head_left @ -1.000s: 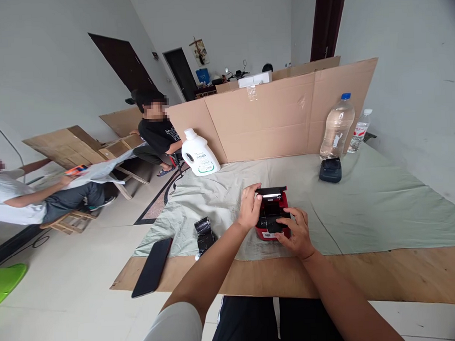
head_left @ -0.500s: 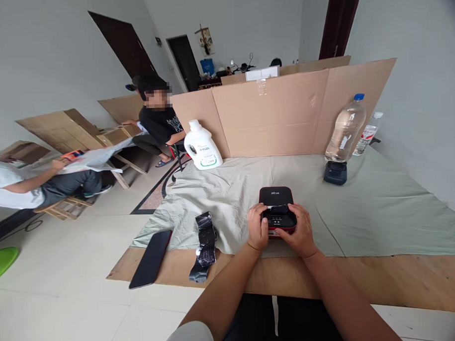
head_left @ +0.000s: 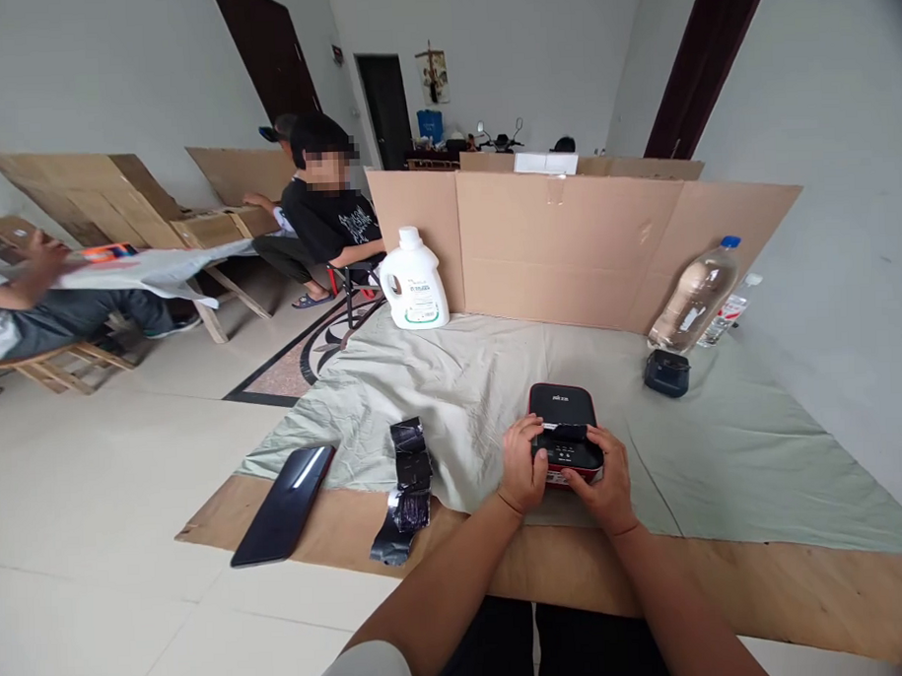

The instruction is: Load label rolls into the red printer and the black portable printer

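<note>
Printer: small red-and-black label printer (head_left: 564, 428) with its black lid down, sitting on the pale green cloth (head_left: 721, 447) near the front edge of the table, right in front of the person.
Head view, left hand: left hand (head_left: 522, 464) wraps the printer's near left corner, fingers curled against its side and thumb up on the top edge; closed around the printer.
Head view, right hand: right hand (head_left: 605, 471) clasps the near right corner in the same way, fingers bent over the front panel; also closed on the printer.
Between the hands: a short strip of dark material shows at the slot on the printer's top.
Left of printer: a crumpled strip of black ribbon (head_left: 407, 482) trails from the cloth onto the bare wooden tabletop (head_left: 800, 582); further left a dark phone (head_left: 283, 504) lies flat, half on the cloth's edge.
Far side: a white detergent jug (head_left: 413, 280) stands at the cardboard screen (head_left: 566, 245); at the right a clear water bottle (head_left: 693, 295) stands beside a smaller bottle (head_left: 729, 309), with a small black device (head_left: 666, 373) just in front.
Others: a person in a black shirt (head_left: 332, 219) sits beyond the table; another person's hand (head_left: 45, 256) shows at the far left.
</note>
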A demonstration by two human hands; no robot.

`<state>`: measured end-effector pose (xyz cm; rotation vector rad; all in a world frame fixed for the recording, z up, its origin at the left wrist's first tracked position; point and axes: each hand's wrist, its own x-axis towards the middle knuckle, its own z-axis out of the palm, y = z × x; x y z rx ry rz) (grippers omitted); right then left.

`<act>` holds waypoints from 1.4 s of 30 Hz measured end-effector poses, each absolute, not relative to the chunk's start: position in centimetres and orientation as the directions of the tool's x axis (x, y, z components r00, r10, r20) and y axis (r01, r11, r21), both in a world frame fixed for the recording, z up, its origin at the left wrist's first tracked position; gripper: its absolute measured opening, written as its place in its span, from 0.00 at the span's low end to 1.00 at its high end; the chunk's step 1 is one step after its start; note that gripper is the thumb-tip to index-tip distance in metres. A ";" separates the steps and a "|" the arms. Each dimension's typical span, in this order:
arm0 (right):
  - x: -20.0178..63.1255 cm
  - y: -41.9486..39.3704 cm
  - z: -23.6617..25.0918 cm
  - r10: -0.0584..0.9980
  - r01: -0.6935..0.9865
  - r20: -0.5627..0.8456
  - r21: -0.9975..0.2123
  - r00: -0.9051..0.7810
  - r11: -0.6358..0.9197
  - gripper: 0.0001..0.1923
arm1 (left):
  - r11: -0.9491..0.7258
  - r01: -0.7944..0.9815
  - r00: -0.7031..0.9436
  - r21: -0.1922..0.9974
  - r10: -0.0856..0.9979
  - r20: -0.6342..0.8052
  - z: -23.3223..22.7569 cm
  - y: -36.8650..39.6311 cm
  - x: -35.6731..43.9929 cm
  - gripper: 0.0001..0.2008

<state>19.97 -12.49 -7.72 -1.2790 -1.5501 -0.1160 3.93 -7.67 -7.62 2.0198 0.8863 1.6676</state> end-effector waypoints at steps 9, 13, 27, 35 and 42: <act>16.1 -12.5 -7.0 0.890 0.254 0.188 -0.963 0.415 0.085 0.39 | 0.153 -0.351 0.186 0.924 0.978 -0.091 -6.5 -7.1 4.1 0.31; 14.5 -5.9 -4.6 0.907 0.305 0.234 -0.944 0.350 0.126 0.41 | 0.136 -0.435 0.147 0.890 0.986 -0.079 -3.3 -1.3 1.5 0.28; 1.7 15.6 -5.4 0.983 0.278 0.180 -0.943 -0.030 0.182 0.42 | -0.006 -0.485 -0.082 0.874 0.996 -0.039 -5.0 17.5 -13.0 0.24; 6.8 13.0 -7.4 0.961 0.686 0.135 -0.677 -0.242 0.268 0.38 | 0.017 0.040 -0.300 0.999 0.954 -0.004 -5.6 18.1 -15.5 0.17; 28.9 9.1 -2.7 0.890 0.883 0.275 -0.407 0.363 -0.234 0.35 | 0.010 0.692 -0.372 0.722 0.862 0.345 -2.9 12.2 -11.3 0.23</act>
